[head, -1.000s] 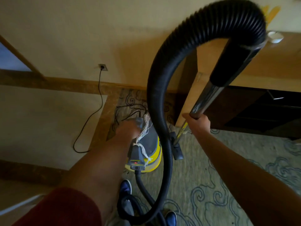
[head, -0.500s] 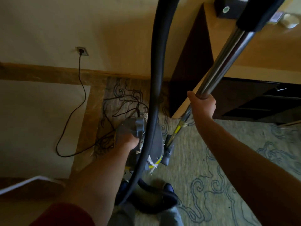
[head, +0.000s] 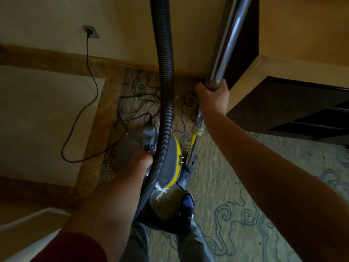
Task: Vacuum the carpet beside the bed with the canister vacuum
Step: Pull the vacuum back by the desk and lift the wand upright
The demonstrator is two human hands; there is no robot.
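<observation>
Both hands are busy: the right hand [head: 212, 100] is wrapped tight around the metal tube [head: 224, 44] of the vacuum, arm stretched forward, while the left hand [head: 140, 159] reaches down and grasps the grey handle on top of the canister vacuum [head: 170, 157]. No brand or writing can be read on it. That grey and yellow machine sits on the patterned carpet [head: 236, 186] just ahead of a blue shoe [head: 187, 203], its ribbed black hose [head: 166, 72] rising past the camera. A black cord [head: 88, 76] runs across pale floor tile [head: 37, 120] to a wall socket [head: 90, 31]. Dark wooden furniture [head: 283, 110] stands at the right.
</observation>
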